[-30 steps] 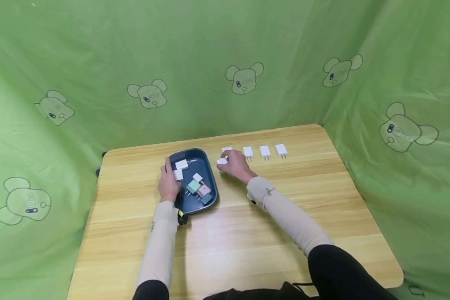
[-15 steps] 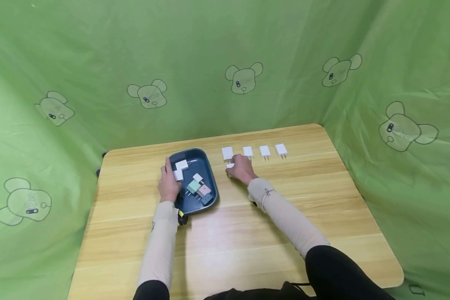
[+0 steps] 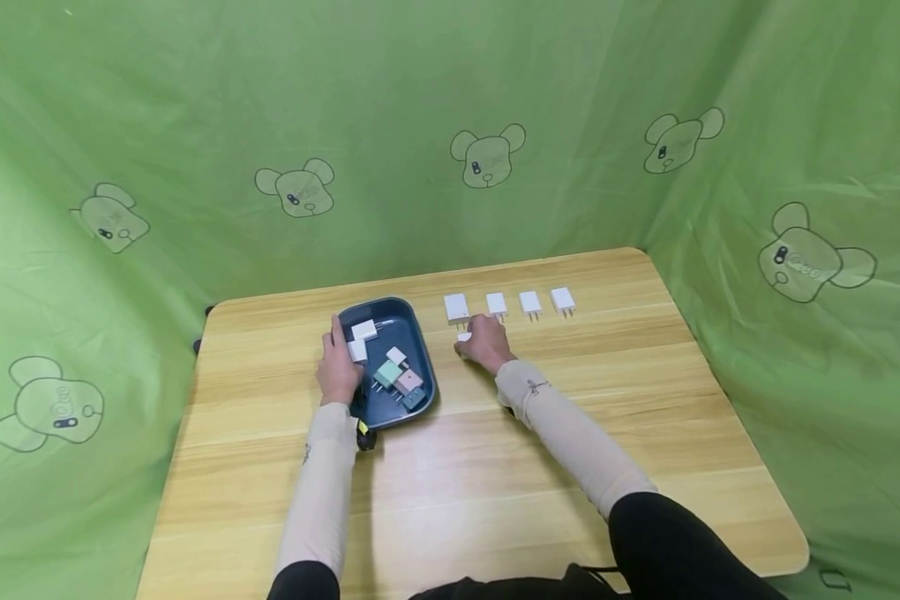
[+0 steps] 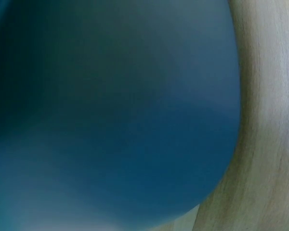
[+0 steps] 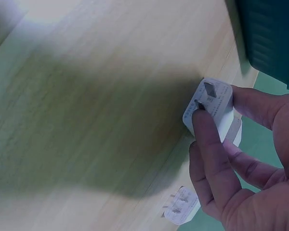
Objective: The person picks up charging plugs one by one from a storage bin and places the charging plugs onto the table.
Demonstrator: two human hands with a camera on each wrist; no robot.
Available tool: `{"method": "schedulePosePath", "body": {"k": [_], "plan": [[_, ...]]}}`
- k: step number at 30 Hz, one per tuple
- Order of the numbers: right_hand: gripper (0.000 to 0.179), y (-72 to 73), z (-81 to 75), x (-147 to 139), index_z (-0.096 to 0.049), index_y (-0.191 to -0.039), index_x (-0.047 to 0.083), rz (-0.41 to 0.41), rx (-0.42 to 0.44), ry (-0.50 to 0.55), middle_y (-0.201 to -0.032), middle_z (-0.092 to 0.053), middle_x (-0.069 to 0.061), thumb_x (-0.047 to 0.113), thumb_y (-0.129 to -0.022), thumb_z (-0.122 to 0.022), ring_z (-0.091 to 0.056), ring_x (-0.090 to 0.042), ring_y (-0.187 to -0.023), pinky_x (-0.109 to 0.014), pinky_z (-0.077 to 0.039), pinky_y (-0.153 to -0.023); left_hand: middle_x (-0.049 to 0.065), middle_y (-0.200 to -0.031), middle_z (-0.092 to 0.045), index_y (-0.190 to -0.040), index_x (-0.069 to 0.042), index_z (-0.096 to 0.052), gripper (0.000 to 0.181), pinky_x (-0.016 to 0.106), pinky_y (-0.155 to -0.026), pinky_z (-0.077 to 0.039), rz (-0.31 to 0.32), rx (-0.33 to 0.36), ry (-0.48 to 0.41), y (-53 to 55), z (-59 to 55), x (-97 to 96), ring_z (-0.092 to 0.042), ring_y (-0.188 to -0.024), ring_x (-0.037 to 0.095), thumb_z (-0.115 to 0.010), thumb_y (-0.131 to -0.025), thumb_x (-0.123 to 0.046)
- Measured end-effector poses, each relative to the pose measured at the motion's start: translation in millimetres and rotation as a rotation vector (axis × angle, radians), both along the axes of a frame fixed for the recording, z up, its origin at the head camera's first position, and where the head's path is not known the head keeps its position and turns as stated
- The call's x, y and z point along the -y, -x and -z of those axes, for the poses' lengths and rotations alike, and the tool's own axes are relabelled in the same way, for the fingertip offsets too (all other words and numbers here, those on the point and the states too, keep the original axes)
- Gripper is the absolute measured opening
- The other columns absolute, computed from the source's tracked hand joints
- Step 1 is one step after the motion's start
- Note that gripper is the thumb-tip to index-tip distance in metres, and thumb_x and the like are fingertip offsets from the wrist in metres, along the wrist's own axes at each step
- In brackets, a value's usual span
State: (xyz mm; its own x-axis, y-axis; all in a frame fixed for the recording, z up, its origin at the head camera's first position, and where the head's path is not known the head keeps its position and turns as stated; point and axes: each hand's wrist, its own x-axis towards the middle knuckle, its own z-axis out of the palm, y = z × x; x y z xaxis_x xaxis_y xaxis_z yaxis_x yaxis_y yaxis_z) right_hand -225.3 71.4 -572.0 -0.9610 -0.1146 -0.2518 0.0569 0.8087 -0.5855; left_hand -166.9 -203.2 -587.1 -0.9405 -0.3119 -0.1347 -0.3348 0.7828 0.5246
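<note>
Pinching a white charger with the fingers of the right hand, just right of the blue tray. Gripping the tray's left rim with the left hand. With green, pink, blue and white chargers inside the tray, plus a row of four white chargers to its right.

Curtained-off booth, looks like a small staged work station; kind of building around it can't be told. Green sheeting hangs across the top of the frame and down both sides, creased, turning a corner at upper right. Cartoon bear-head outlines printed on it at intervals. Lower middle: light wood-grain counter, rounded corners, far edge close against the sheeting.
</note>
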Motion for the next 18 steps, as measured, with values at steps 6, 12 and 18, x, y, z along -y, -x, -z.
{"method": "schedulePosePath", "body": {"k": [6, 12, 18], "plan": [[0.034, 2.6, -0.9, -2.0, -0.06, -0.076, 0.006, -0.024, -0.009, -0.059, -0.07, -0.057, -0.007, 0.03, -0.081, -0.084, -0.051, -0.019, -0.061, -0.03, -0.043, -0.053, 0.019, -0.154, -0.038, -0.165, -0.022, -0.005, 0.11, 0.054, -0.078, -0.056, 0.001, -0.01, -0.007, 1.3, 0.0, 0.0, -0.062, -0.085, 0.04, -0.07, -0.081, 0.006], [0.059, 8.1, -17.1, -1.7, -0.062, -0.12, 0.001, 0.02, -0.068, -0.108, -0.106, -0.072, -0.021, 0.05, -0.088, -0.073, -0.069, -0.034, -0.087, -0.044, -0.058, -0.072, 0.02, -0.153, -0.039, -0.165, -0.021, -0.005, 0.11, 0.054, -0.077, -0.057, -0.001, -0.009, -0.003, 1.4, 0.7, 0.1, -0.062, -0.084, 0.04, -0.07, -0.081, 0.005], [0.062, 12.5, -49.6, 9.6, -0.06, -0.129, 0.004, 0.017, -0.171, -0.085, -0.118, -0.071, -0.024, 0.052, -0.092, -0.068, -0.07, -0.041, -0.101, -0.052, -0.058, -0.082, 0.02, -0.153, -0.039, -0.165, -0.02, -0.007, 0.108, 0.053, -0.075, -0.057, 0.001, -0.015, -0.001, 0.8, 1.2, 0.4, -0.063, -0.083, 0.04, -0.07, -0.081, 0.006]]}}
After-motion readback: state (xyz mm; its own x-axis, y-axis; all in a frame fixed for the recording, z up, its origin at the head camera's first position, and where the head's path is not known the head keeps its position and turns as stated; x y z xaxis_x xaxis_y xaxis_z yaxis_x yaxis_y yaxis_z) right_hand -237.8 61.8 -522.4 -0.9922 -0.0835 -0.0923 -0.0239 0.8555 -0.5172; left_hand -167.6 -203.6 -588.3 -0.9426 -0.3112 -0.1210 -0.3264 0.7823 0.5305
